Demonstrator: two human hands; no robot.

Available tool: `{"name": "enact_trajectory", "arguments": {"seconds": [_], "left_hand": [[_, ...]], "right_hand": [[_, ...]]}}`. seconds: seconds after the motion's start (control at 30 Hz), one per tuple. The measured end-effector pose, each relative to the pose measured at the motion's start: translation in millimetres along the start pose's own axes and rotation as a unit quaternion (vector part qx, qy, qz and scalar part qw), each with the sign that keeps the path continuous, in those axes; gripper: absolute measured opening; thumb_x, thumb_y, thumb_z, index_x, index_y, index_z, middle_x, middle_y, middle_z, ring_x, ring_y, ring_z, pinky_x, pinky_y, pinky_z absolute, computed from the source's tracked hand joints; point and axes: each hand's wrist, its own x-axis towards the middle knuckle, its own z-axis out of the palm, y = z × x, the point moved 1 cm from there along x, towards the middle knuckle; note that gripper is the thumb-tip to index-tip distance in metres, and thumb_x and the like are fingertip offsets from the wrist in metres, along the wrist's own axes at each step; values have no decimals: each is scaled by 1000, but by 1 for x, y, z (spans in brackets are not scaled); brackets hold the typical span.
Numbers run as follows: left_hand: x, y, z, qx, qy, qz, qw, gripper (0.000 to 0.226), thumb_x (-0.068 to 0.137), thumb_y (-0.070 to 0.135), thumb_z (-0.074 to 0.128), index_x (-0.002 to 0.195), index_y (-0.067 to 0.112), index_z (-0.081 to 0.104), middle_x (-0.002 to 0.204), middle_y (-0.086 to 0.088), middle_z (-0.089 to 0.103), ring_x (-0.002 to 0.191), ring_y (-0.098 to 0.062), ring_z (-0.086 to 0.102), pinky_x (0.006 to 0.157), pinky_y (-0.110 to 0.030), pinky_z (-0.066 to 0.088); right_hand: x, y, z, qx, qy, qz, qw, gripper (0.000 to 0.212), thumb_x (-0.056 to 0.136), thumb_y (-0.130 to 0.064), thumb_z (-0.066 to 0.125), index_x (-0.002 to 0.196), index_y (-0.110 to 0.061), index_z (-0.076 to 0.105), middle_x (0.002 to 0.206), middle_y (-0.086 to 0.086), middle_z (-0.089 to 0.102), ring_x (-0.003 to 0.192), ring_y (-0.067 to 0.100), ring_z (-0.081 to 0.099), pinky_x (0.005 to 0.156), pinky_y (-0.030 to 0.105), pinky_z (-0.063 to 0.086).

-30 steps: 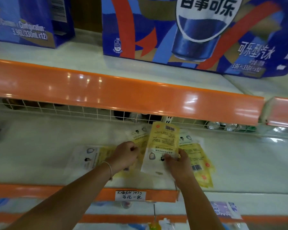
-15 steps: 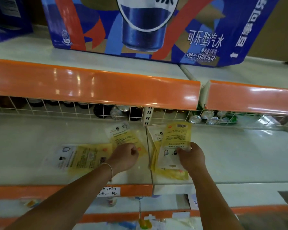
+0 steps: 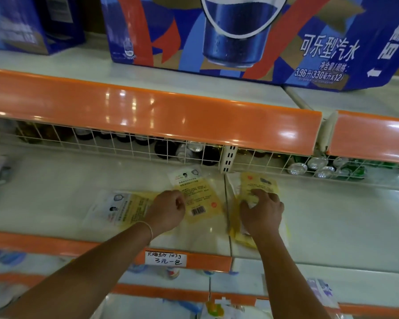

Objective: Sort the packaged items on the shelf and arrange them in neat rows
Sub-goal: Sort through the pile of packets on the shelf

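Flat yellow-and-clear packets lie on the white shelf [image 3: 336, 217]. One packet [image 3: 120, 208] lies sideways at the left. A second packet [image 3: 199, 199] lies slanted in the middle. A stack of packets [image 3: 259, 183] sits just right of the shelf joint. My left hand [image 3: 168, 211] is curled into a fist, resting between the left and middle packets. My right hand [image 3: 264, 211] lies palm down on the stack, fingers on the top packet and thumb at its left edge. The lower half of the stack is hidden under this hand.
An orange rail [image 3: 148, 111] of the shelf above overhangs the back. Behind the packets a white wire fence [image 3: 124, 143] holds back dark bottles and cans [image 3: 309, 166]. Blue cola cartons [image 3: 217, 31] stand on the upper shelf. A handwritten price label [image 3: 164, 259] sits on the front edge.
My right hand carried the raised yellow packet to the right and laid it flat on the stack. My left hand has stayed curled by the middle packet.
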Motion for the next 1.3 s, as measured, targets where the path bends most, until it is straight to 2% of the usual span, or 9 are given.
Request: {"name": "enact_trajectory", "arguments": {"seconds": [0.17, 0.3, 0.53, 0.7, 0.9, 1.03, 1.13, 1.23, 1.3], "left_hand": [[5, -42, -31, 20, 58, -18, 998, 17, 87, 19, 58, 104, 14, 61, 99, -3, 56, 90, -20, 56, 76, -29, 44], [1, -72, -54, 29, 66, -48, 996, 26, 91, 21, 57, 115, 14, 59, 109, -6, 54, 99, -23, 54, 85, -33, 45], [-11, -110, -82, 62, 53, -43, 996, 14, 87, 17, 55, 98, 14, 63, 95, -2, 56, 92, -21, 56, 77, -27, 44], [-18, -135, -93, 55, 53, -47, 996, 12, 87, 20, 54, 94, 20, 64, 87, 7, 46, 82, -13, 48, 72, -21, 37], [-28, -150, -98, 18, 52, -6, 998, 15, 87, 19, 56, 98, 15, 66, 89, 5, 46, 83, -15, 50, 78, -26, 47], [-29, -153, -99, 8, 67, 27, 997, 17, 86, 16, 60, 100, 12, 67, 97, -2, 54, 91, -20, 55, 80, -26, 46], [-28, -152, -101, 49, 68, 59, 995, 21, 83, 24, 55, 98, 16, 67, 103, -2, 56, 95, -23, 57, 83, -35, 50], [-28, -149, -102, 38, 80, 87, 992, 25, 83, 22, 57, 104, 14, 66, 109, -3, 58, 97, -25, 60, 83, -35, 51], [-29, -142, -103, 17, 87, 91, 992, 28, 87, 17, 59, 113, 10, 62, 118, -4, 57, 105, -25, 59, 85, -26, 46]], "right_hand": [[-16, -44, 27, 62, -64, -42, 995, 41, 84, -25, 66, 124, -18, 61, 130, 13, 52, 121, 32, 46, 101, 35, 37], [-32, -81, 53, 56, -126, -107, 985, 41, 84, -29, 66, 124, -20, 61, 124, 5, 60, 110, 21, 58, 90, 27, 46], [-56, -143, 95, -10, -266, -192, 944, 55, 82, -41, 70, 133, -26, 53, 128, -4, 56, 115, 15, 54, 84, 21, 41], [-62, -168, 125, -126, -304, -245, 912, 81, 71, -58, 73, 141, -31, 42, 132, 1, 51, 122, 25, 50, 100, 38, 42], [-61, -182, 141, -235, -287, -235, 898, 103, 51, -73, 76, 138, -32, 39, 126, 4, 49, 118, 32, 46, 98, 48, 37], [-62, -185, 144, -173, -329, -178, 911, 93, 50, -64, 83, 128, -26, 47, 121, -3, 58, 115, 24, 53, 94, 43, 31], [-63, -187, 144, -160, -301, -162, 926, 68, 52, -66, 80, 101, -26, 55, 92, -7, 61, 95, 21, 59, 86, 38, 41], [-65, -187, 136, -72, -278, -134, 948, 46, 68, -55, 78, 69, -20, 49, 65, -6, 50, 63, 14, 54, 58, 28, 43], [-64, -184, 127, 1, -259, -99, 961, 42, 76, -47, 75, 65, -12, 53, 60, -1, 55, 55, 17, 55, 52, 28, 41]]}}
